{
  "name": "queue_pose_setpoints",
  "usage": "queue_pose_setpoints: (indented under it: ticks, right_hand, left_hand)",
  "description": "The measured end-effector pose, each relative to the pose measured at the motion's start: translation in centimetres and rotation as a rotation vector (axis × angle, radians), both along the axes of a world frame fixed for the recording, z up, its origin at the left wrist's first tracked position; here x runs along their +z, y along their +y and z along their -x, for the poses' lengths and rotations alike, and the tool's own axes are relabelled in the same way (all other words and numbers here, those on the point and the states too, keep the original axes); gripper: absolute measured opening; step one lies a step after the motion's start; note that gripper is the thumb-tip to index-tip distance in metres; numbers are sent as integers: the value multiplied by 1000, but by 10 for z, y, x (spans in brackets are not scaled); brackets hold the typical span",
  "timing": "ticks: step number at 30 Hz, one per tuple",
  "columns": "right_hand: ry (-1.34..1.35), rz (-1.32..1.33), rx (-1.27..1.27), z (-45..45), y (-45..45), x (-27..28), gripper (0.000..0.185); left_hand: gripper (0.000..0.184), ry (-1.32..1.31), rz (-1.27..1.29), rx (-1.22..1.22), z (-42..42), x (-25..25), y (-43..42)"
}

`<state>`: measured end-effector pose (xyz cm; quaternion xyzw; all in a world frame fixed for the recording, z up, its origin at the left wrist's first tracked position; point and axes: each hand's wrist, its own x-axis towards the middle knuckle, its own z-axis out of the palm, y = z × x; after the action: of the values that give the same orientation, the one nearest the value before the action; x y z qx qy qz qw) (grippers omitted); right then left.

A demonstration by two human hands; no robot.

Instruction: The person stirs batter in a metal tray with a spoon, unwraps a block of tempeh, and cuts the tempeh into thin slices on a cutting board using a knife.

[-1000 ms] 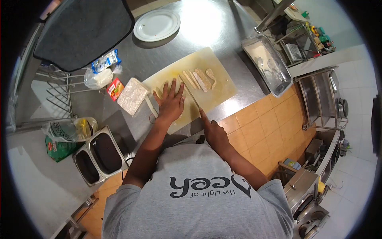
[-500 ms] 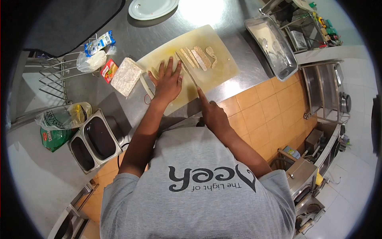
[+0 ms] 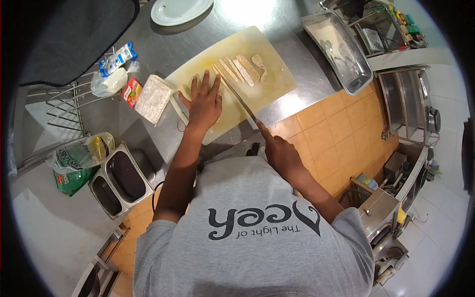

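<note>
My left hand (image 3: 204, 103) lies with its fingers spread on the pale cutting board (image 3: 267, 47), left of the blade. Whatever lies under its palm is hidden. My right hand (image 3: 284, 156) grips a long knife (image 3: 242, 102), its forefinger stretched along the back of the blade, which runs up-left across the board. Several pale, speckled slices (image 3: 243, 73) lie side by side right of the blade, with a curved piece (image 3: 259, 67) at the end. A wrapped speckled block (image 3: 154, 99) sits beyond the board's left edge, near a white handle (image 3: 178, 110).
A white plate (image 3: 180, 11) stands at the back. A metal tray (image 3: 352, 81) with white powder and a spoon is at the right. Left are a red packet (image 3: 131, 92), a blue-white packet (image 3: 118, 59), a wire rack (image 3: 64, 106) and metal containers (image 3: 127, 175).
The knife handle and my right hand have moved right and toward my body, the blade sliding back along the board. My left hand stays spread on the board. The whole view has shifted.
</note>
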<state>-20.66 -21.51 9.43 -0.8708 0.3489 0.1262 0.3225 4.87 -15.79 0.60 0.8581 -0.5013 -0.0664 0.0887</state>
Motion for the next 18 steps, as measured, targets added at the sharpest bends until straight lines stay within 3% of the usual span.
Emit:
queue_pose_setpoints:
  ticks: [7, 10, 18]
  right_hand:
    - [-39, -31, 4, -21, -14, -5, 77]
    - [-183, 72, 12, -45, -18, -24, 78]
    - [-283, 151, -69, -5, -34, -5, 70]
  left_hand:
    - [53, 23, 20, -2, 4, -1, 0]
    - [52, 31, 23, 2, 3, 2, -1]
    - [48, 3, 190, 34, -1, 0, -11]
